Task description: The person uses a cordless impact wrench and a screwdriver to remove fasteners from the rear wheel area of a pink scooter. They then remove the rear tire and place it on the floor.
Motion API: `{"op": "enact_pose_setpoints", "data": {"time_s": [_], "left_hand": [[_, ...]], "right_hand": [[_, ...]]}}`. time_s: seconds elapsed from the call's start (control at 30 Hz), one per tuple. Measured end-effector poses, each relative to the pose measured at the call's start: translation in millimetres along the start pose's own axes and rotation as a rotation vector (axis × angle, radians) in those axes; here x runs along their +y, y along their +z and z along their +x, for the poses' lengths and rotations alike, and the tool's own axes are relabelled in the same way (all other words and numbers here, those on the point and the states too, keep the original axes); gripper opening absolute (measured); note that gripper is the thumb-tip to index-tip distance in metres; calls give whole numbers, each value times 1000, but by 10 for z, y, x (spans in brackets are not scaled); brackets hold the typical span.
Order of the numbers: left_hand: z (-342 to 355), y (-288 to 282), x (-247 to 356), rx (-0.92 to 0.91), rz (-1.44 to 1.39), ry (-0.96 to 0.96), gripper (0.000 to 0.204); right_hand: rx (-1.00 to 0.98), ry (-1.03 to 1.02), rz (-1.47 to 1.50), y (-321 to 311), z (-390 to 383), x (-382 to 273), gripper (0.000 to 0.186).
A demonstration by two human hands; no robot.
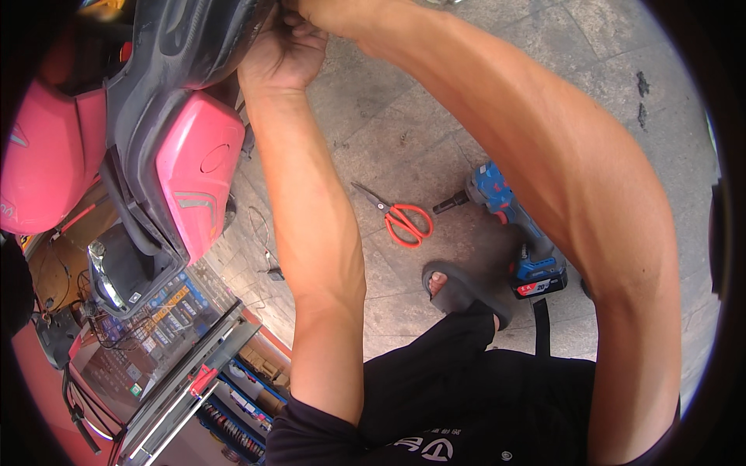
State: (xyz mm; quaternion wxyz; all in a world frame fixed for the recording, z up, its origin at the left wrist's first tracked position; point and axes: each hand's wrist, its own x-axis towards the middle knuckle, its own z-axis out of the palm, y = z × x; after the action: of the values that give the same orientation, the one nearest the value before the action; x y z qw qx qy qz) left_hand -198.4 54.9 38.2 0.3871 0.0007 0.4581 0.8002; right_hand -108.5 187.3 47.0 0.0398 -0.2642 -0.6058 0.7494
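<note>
Both of my hands are raised to the underside of a dark plastic part (186,39) of a pink scooter (194,155) at the top left. My left hand (284,50) is palm up with its fingers curled at the part's edge; what they hold is hidden. My right hand (307,11) is beside it at the top edge, its fingers mostly out of sight. Below my hands, orange-handled scissors (408,229) lie open on the paved floor, and a blue cordless impact wrench (536,268) lies to their right, partly behind my right forearm.
My sandalled foot (454,291) is beside the wrench. A thin cable (264,241) lies on the floor. At lower left are a glass-fronted shop entrance (132,357), shelves with small goods (233,415) and the scooter's mirror (97,260).
</note>
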Motion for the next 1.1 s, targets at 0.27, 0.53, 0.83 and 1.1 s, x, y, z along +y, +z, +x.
{"op": "enact_pose_setpoints", "data": {"time_s": [0.27,0.53,0.83,1.1], "left_hand": [[31,26,-40,26,-34,65,18],[0,101,-103,63,-45,58,23],[83,-126,-22,-131,-117,-27,27],[-20,170,-112,-3,-98,-8,29]], "right_hand": [[74,-27,-152,12,2,-41,32],[156,-99,-237,60,-6,-46,32],[-145,-96,-361,134,405,7,29],[86,-430,-742,144,171,42,33]]}}
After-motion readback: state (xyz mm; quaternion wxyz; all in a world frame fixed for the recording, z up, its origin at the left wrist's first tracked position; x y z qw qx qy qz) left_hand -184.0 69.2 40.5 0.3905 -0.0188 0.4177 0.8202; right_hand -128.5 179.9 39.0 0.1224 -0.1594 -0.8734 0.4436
